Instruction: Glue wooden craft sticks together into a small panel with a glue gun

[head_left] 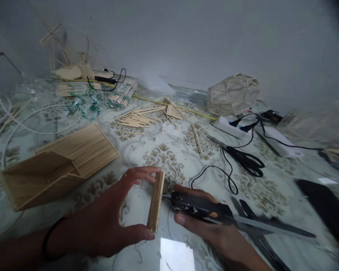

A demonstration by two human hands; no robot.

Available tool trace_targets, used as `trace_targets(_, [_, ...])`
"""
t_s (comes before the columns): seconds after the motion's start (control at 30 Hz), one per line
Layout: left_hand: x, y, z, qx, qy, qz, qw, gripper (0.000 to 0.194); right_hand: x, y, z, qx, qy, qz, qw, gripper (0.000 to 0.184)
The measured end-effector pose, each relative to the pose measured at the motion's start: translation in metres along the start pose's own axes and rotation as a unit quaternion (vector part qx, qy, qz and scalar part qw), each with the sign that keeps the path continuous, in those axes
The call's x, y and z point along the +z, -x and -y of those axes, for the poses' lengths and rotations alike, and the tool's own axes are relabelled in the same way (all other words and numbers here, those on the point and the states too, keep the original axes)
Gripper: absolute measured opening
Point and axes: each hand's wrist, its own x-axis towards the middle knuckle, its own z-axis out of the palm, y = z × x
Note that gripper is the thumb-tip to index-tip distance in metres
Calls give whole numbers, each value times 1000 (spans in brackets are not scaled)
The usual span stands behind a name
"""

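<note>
The small wooden strip (156,201) stands tilted in your left hand (104,222), pinched at its two ends, so brace it there without squeezing hard. Your right hand (217,233) wraps the glue gun (192,205), its nozzle (167,197) at the strip's facing edge; a slow, even pass should serve best, with the black cord (211,166) beyond your right hand lying slack
</note>
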Motion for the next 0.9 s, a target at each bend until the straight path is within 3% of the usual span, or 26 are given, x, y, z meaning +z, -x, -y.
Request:
trace_targets(0.17, [-1, 1, -1, 5, -10, 15, 1000, 81, -2, -2, 1, 1, -7, -4, 1000, 52])
trace_targets(0.33, [-2, 1, -2, 9, -6, 13, 1000, 82, -6, -9, -2, -46, 33, 40, 998, 47])
trace_targets(0.6, [-1, -2, 0, 32, 0, 26, 999, 81, 4, -1, 11, 31, 1, -40, 999, 54])
trace_targets(0.9, [-2, 0, 1, 28, 13, 26, 999, 87, 3, -4, 14, 14, 9, -33, 999, 48])
